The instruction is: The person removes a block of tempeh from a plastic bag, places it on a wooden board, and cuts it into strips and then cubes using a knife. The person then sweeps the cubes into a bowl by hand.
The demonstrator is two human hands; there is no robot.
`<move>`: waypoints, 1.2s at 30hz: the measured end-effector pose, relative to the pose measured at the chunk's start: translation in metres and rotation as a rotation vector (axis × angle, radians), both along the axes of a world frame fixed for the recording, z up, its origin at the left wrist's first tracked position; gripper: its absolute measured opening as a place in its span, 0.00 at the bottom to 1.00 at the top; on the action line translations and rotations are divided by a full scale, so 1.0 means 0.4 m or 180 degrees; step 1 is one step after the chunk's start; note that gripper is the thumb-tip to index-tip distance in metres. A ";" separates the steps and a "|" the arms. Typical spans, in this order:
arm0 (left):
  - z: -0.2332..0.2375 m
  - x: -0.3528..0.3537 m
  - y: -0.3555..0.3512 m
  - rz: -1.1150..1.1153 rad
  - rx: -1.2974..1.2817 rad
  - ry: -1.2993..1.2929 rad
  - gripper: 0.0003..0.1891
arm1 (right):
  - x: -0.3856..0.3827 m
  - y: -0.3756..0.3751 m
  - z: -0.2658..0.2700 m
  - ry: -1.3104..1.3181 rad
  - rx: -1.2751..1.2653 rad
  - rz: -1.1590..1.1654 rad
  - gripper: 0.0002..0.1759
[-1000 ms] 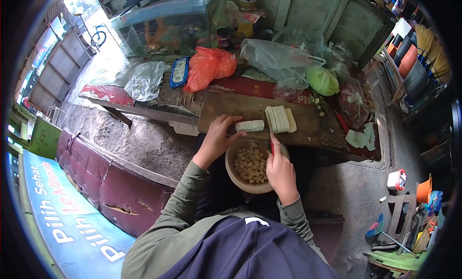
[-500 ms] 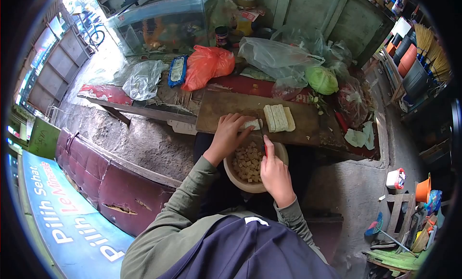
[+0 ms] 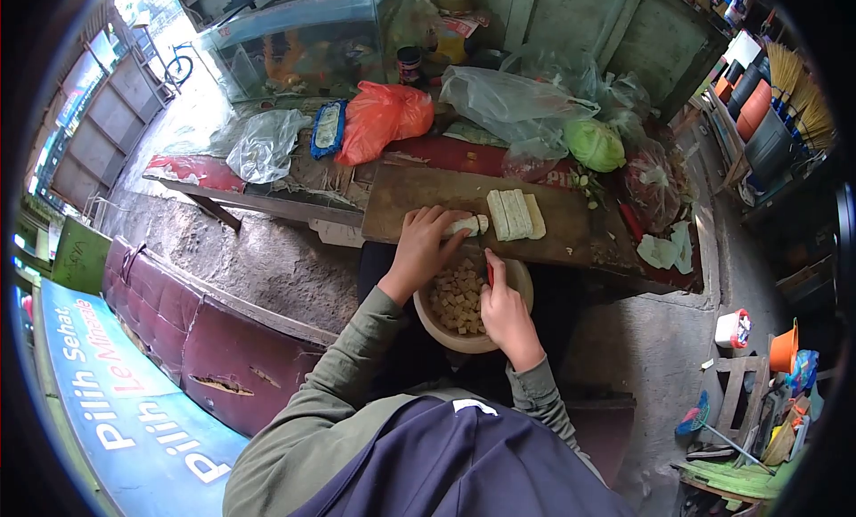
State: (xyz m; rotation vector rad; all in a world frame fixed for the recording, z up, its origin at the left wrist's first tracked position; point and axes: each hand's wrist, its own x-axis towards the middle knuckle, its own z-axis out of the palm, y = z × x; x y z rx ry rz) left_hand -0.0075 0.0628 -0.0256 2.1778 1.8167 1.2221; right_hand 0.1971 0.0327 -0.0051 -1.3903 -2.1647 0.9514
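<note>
My left hand [image 3: 421,249] holds a pale strip [image 3: 463,225] down on the wooden cutting board [image 3: 401,196], near its front edge. At the strip's right end a slice stands slightly parted. My right hand [image 3: 508,314] is closed on the red handle of a knife [image 3: 489,273], just right of the strip and lower, over the bowl's rim. Several pale strips and a thin slab form a block [image 3: 511,215] farther right on the board. Below the board, a round bowl [image 3: 432,325] holds many small pale cubes [image 3: 459,298].
A green cabbage [image 3: 595,146], an orange-red bag [image 3: 385,120] and clear plastic bags [image 3: 517,102] lie behind the board. A red-handled object [image 3: 631,221] is at its right. A glass tank [image 3: 303,49] stands at the back left, a torn maroon bench [image 3: 223,356] at the left.
The knife in my right hand has come down and away from the strip, towards the bowl. A slice now shows parted at the strip's right end. My left hand has barely moved.
</note>
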 end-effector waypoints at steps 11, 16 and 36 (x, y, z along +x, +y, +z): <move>-0.005 0.020 0.013 0.0350 -0.0004 -0.0621 0.10 | -0.009 -0.042 0.085 -0.0438 0.0307 0.0047 0.42; -0.005 0.029 0.017 0.0513 -0.0015 -0.0493 0.09 | -0.023 -0.050 0.081 -0.0520 0.0217 -0.0001 0.40; -0.007 0.020 0.015 0.0481 -0.0077 -0.0823 0.08 | -0.028 -0.056 0.088 -0.0240 0.0161 0.0117 0.40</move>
